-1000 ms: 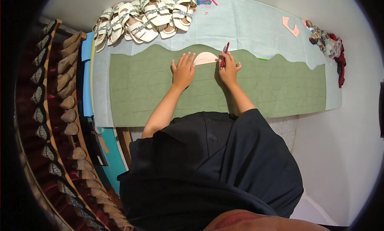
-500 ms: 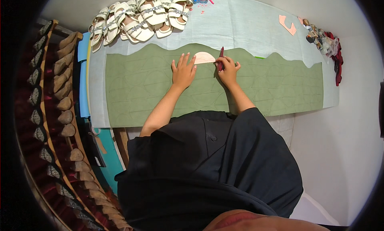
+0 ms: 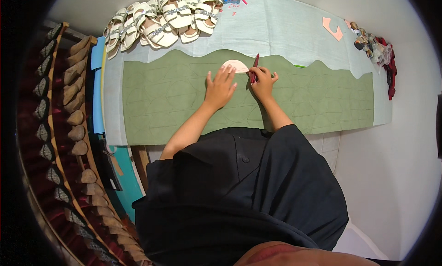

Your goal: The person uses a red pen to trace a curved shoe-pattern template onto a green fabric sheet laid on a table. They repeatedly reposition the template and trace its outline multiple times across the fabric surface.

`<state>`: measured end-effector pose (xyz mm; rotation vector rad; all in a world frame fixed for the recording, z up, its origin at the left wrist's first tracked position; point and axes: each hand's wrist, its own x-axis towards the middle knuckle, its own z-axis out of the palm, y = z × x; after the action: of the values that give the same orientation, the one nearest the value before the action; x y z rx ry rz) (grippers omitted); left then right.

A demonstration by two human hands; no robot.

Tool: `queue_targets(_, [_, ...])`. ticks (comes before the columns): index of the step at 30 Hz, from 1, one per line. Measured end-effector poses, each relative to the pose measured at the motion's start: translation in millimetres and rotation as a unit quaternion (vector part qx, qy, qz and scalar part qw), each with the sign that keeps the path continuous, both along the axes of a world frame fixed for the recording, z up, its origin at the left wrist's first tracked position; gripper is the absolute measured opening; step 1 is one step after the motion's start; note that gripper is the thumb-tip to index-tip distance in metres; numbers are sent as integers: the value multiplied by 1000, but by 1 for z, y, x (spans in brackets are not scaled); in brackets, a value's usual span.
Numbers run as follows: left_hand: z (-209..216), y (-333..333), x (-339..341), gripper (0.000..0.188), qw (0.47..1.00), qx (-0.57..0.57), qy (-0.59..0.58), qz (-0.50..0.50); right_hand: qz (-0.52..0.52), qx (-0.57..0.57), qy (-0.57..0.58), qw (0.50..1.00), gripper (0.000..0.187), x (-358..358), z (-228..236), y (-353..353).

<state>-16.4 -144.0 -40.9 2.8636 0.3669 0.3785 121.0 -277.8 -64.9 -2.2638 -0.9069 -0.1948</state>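
Observation:
A wide green sheet (image 3: 165, 109) with a wavy far edge and drawn outlines lies across the table in front of me. On its far middle part rests a pale pink half-round template (image 3: 238, 65). My left hand (image 3: 220, 88) lies flat with spread fingers, its fingertips over the template's left side. Just right of the template, my right hand (image 3: 262, 83) pinches a slim dark red pen (image 3: 256, 61), slanted with one end pointing away from me. The pen's lower tip is close to my fingers and hard to make out.
White strappy sandals (image 3: 175, 17) are heaped at the far left of the table. A pink cut-out piece (image 3: 332, 29) lies far right, near a cluttered pile (image 3: 368, 45). A bright green stick (image 3: 300, 66) lies at the sheet's edge. Racks of wooden shoe lasts (image 3: 76, 118) stand left.
My left hand has shifted right, its fingertips now on the template instead of beside it. My right hand and the pen have hardly moved.

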Motion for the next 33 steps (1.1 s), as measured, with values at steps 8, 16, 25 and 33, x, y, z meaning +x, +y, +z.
queue_targets(8, [-16, -18, 6, 71, 999, -30, 30, 16, 31, 80, 49, 995, 22, 5, 18, 10])
queue_targets(16, [-8, -17, 5, 81, 996, -36, 84, 18, 89, 96, 208, 969, 23, -1, 42, 55])
queue_targets(25, [-12, -16, 4, 78, 994, -68, 88, 15, 121, 39, 131, 983, 20, -11, 36, 73])
queue_targets(33, [-10, -16, 6, 80, 990, -89, 108, 21, 116, 16, 69, 991, 24, -13, 28, 79])
